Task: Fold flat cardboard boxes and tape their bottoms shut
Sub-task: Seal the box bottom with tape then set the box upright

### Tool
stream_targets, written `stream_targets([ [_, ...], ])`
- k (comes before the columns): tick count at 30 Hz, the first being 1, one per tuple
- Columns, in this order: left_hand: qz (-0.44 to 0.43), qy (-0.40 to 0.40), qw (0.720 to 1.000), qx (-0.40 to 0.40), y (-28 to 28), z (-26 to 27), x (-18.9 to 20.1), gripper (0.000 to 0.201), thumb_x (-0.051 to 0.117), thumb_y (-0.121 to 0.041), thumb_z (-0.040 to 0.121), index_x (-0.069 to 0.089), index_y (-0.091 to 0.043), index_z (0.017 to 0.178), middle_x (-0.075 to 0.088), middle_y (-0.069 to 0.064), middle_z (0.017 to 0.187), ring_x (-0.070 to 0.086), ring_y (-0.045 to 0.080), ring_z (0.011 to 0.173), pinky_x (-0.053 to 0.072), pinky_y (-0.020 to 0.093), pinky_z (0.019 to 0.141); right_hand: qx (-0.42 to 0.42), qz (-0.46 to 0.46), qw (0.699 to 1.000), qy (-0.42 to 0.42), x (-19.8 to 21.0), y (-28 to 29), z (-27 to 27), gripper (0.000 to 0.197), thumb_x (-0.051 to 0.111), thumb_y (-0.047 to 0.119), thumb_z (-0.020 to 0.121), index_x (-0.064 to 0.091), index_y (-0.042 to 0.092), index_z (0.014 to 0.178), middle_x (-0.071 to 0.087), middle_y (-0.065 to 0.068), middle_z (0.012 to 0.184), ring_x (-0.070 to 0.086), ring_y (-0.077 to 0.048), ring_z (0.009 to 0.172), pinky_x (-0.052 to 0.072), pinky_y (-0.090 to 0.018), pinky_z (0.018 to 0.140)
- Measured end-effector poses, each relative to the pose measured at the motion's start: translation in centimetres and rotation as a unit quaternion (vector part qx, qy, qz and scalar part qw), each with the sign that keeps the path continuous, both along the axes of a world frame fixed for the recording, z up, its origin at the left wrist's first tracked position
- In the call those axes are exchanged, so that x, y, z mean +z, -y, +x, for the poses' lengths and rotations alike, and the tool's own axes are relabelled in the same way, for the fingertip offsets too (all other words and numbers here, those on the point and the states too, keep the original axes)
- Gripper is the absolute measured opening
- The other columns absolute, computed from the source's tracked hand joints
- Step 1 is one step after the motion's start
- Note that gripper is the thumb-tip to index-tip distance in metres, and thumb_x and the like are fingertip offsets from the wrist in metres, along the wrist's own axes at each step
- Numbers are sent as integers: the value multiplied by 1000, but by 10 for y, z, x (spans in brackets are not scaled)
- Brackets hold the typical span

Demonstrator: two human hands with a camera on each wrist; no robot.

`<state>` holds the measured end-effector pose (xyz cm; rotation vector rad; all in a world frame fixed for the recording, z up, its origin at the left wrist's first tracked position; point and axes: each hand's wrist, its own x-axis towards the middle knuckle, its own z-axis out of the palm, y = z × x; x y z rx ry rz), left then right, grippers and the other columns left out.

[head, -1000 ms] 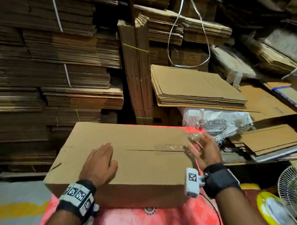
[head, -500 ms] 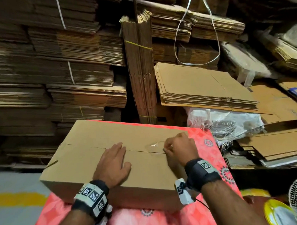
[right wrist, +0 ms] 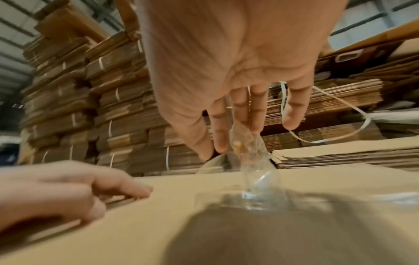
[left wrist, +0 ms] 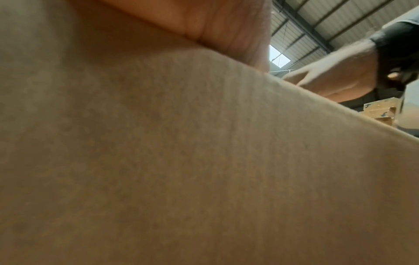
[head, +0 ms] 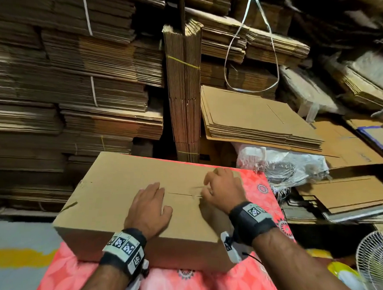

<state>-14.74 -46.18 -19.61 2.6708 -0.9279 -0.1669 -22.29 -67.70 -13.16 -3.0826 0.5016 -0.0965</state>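
Note:
A folded brown cardboard box [head: 119,196] lies on the red patterned table [head: 203,284], its flap seam running across the top. My left hand [head: 149,206] lies flat on the box, just left of the seam's visible stretch. My right hand [head: 208,188] is curled over the seam and pinches a crumpled strip of clear tape [head: 196,187]. In the right wrist view the tape [right wrist: 251,157] runs from my fingertips [right wrist: 221,143] down to the box top [right wrist: 158,224], and my left hand [right wrist: 68,186] rests beside it. The left wrist view is filled by cardboard [left wrist: 181,161].
Tied stacks of flat cardboard [head: 69,86] wall in the back and left. An upright bundle [head: 183,90] stands behind the box, and a loose pile of flat boxes [head: 258,123] lies at the right. A white sack [head: 283,163] and a fan [head: 375,264] sit to the right.
My right hand came in from the box's right end to the middle of the seam, closing its fingers on the tape. The left hand stays flat on the box.

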Motion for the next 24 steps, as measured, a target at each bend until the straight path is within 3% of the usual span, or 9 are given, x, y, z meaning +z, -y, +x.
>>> stream_targets([
  [3,-16,5,1000,0,-1,-3,1,69,38,-46,91,40,-14,152,29,7,164,25,23,150,13,39,126,19,-38,998,-41,-11,-16,19,42,55,54,91,44,37,128,58,-2,124,47,-28,119,40,-47,92],
  [8,-18,3,1000,-3,-3,-1,0,66,40,-45,94,37,-16,153,26,5,165,21,20,152,11,39,127,9,-116,991,-61,-18,-23,34,29,50,45,100,59,29,122,59,-4,125,47,-29,121,38,-49,96],
  [10,-11,-1,1000,-6,-4,0,-1,70,34,-47,91,36,-16,154,25,5,166,20,20,152,10,39,127,-25,-61,998,-9,-14,-10,27,21,54,41,98,62,27,112,67,-4,113,57,-30,110,44,-43,89],
  [12,-5,-5,1000,-6,-5,1,-3,76,28,-49,87,34,-16,155,23,5,167,19,20,153,10,38,127,-114,100,984,92,-10,17,10,14,61,33,94,65,22,102,73,-6,100,65,-32,97,50,-39,82],
  [14,1,-7,1000,-7,-5,3,-4,79,25,-51,85,33,-17,156,22,4,167,19,19,153,10,37,127,-224,311,905,186,-9,47,-15,9,69,23,87,69,15,90,75,-8,87,70,-29,83,57,-41,81],
  [16,3,-3,1000,-9,-4,4,-5,80,25,-52,84,33,-17,156,22,3,167,19,19,153,11,36,127,-295,487,782,252,-12,73,-42,6,71,10,82,65,12,80,72,-14,77,65,-25,62,62,-44,70],
  [18,-3,-4,1000,-10,-2,5,-4,81,26,-52,84,35,-17,156,24,3,167,21,19,152,13,36,126,-334,585,685,276,-21,91,-64,21,64,-4,87,55,14,81,59,-17,73,55,-21,56,56,-30,54],
  [21,-3,-2,1000,-6,-3,4,-3,84,25,-56,81,40,-18,153,28,2,165,28,21,149,19,36,123,-368,630,630,268,-42,108,-88,19,64,-4,89,57,10,78,53,-13,71,51,-19,58,49,-22,48],
  [24,-2,1,1000,-3,-3,5,-5,87,23,-59,77,44,-17,151,33,3,163,32,23,147,22,37,121,-357,690,559,290,-60,114,-94,13,76,6,83,64,7,86,61,-8,69,57,-17,59,54,-27,55],
])
